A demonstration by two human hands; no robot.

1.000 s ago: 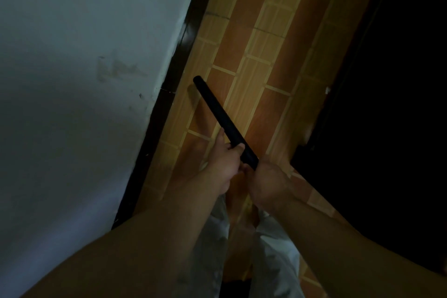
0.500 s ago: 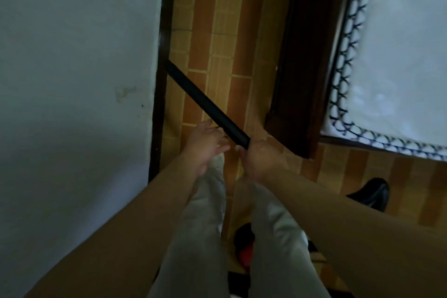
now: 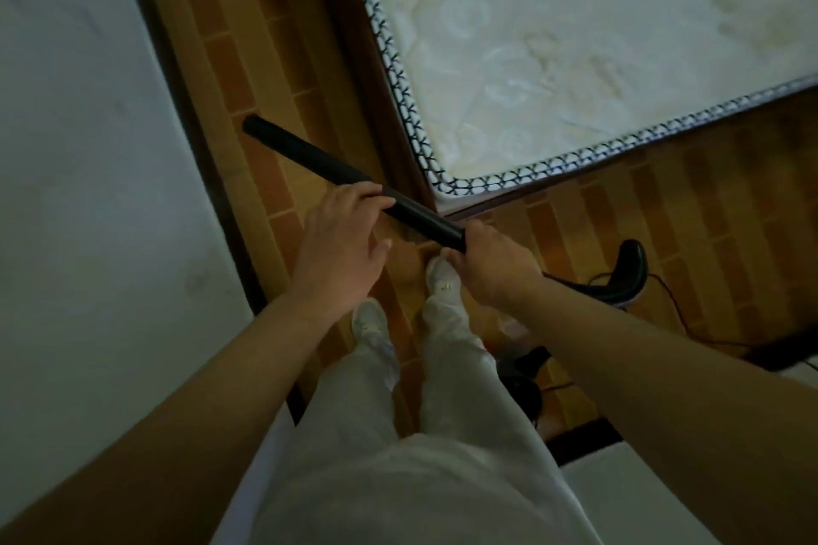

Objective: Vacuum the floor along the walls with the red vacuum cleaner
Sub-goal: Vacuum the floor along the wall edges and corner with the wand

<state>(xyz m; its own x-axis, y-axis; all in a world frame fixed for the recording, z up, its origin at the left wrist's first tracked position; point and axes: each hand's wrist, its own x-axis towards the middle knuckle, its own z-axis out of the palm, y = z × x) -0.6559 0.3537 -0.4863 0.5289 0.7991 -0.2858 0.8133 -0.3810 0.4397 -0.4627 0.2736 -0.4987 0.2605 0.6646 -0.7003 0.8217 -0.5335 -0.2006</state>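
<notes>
A black vacuum tube (image 3: 318, 162) slants over the brick-patterned floor (image 3: 248, 35), its tip pointing up-left and stopping short of the dark skirting (image 3: 199, 133). My left hand (image 3: 341, 243) holds the tube's middle, fingers laid over it and thumb below. My right hand (image 3: 487, 266) grips its near end. Behind my right leg a black curved vacuum handle (image 3: 628, 274) and a dark part of the vacuum body (image 3: 526, 385) show; the rest of the body is hidden.
A white wall (image 3: 88, 212) runs along the left. A mattress (image 3: 575, 35) on a dark wooden bed frame (image 3: 367, 89) fills the upper right, leaving a narrow floor strip. A black cable (image 3: 677, 310) lies on the floor at right. My white shoes stand under the tube.
The view has swung right, bringing the mattress and vacuum handle into sight. The tube's tip has moved off the skirting toward the floor strip's middle. Both hands stay on the tube.
</notes>
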